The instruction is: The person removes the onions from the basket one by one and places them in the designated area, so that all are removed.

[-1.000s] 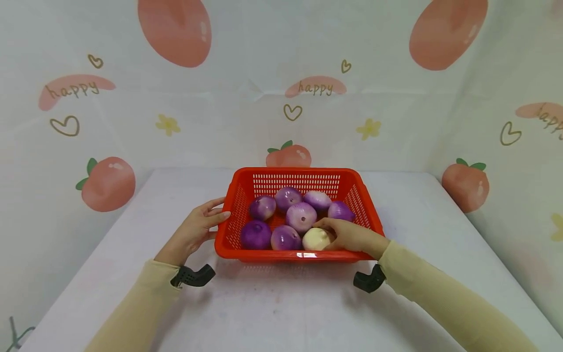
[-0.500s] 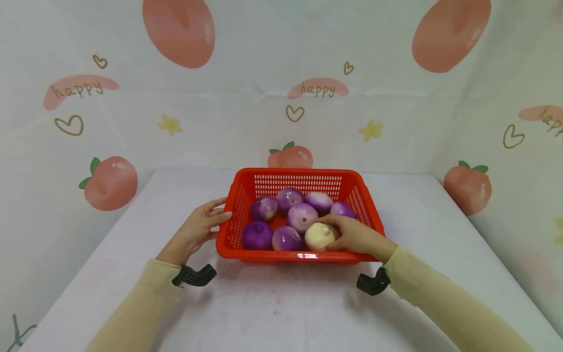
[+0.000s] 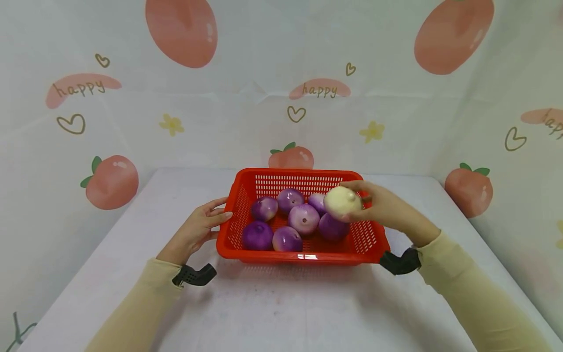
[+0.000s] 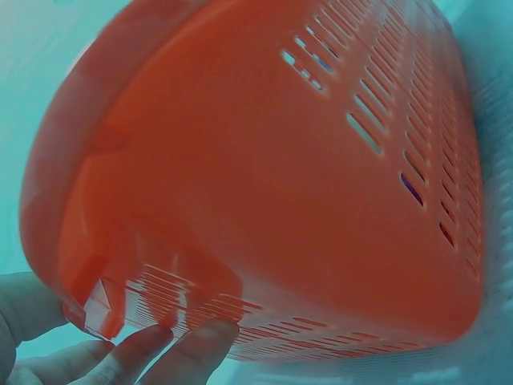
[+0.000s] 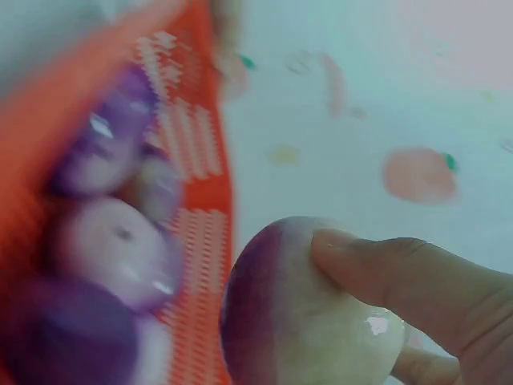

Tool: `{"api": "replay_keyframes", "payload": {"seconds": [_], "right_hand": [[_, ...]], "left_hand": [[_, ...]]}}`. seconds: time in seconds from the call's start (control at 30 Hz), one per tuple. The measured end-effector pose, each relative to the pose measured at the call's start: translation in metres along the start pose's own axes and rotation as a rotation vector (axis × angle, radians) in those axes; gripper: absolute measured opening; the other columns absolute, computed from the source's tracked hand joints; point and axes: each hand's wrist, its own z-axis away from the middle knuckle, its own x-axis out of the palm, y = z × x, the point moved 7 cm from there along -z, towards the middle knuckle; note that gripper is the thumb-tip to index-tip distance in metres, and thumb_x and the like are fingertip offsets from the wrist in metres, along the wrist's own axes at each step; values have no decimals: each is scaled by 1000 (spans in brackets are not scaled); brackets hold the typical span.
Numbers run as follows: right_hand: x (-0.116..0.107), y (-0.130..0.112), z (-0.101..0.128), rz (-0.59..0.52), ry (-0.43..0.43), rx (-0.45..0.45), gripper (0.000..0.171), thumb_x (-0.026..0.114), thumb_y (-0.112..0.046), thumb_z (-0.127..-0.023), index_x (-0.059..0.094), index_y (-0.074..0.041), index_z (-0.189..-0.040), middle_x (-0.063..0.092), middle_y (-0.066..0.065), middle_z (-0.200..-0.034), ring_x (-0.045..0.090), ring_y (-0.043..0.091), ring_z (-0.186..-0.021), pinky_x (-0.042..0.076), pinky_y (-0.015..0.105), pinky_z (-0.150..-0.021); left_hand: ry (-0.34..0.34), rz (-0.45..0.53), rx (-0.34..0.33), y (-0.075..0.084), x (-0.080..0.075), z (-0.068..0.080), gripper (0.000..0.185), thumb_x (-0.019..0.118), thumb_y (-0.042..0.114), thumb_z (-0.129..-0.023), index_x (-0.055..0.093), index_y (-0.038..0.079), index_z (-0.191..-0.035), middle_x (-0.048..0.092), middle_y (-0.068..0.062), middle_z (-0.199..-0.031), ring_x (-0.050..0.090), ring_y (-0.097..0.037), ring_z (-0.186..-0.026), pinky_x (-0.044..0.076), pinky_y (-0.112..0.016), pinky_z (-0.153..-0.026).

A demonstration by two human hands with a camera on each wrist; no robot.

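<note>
A red slotted basket (image 3: 367, 241) stands on the white table and holds several purple onions (image 3: 302, 218). My right hand (image 3: 377, 205) grips a pale cream onion (image 3: 341, 202) and holds it up over the basket's right side. In the right wrist view the same onion (image 5: 304, 321) fills the foreground under my thumb, with a purple patch on one side. My left hand (image 3: 200, 227) rests with straight fingers against the basket's left wall (image 4: 264, 184); its fingertips (image 4: 188, 349) touch the lower rim.
The table (image 3: 281, 303) runs out to a wall with peach and "happy" prints behind and on both sides. Bare tabletop lies in front of the basket and to its left and right.
My right hand has lifted the pale onion out of the basket's front right corner, up and to the right. A purple onion now shows where it lay. The left hand stays put.
</note>
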Motion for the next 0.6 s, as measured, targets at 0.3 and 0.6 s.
{"api": "replay_keyframes", "payload": {"seconds": [0.3, 0.6], "right_hand": [[-81, 17, -15, -96, 186, 90, 81, 75, -30, -85, 30, -15, -151, 27, 16, -156, 39, 48, -131, 38, 62, -103], [-110, 75, -29, -165, 307, 150, 86, 72, -35, -87, 23, -9, -153, 26, 21, -156, 36, 43, -134, 28, 63, -108]], "left_hand": [[4, -3, -7, -5, -2, -3, 66, 59, 19, -97, 25, 10, -153, 43, -26, -145, 66, -14, -98, 58, -39, -82], [13, 2, 4, -5, -1, -2, 67, 59, 20, -97, 25, 9, -153, 43, -26, -145, 65, -13, -98, 58, -39, -82]]}}
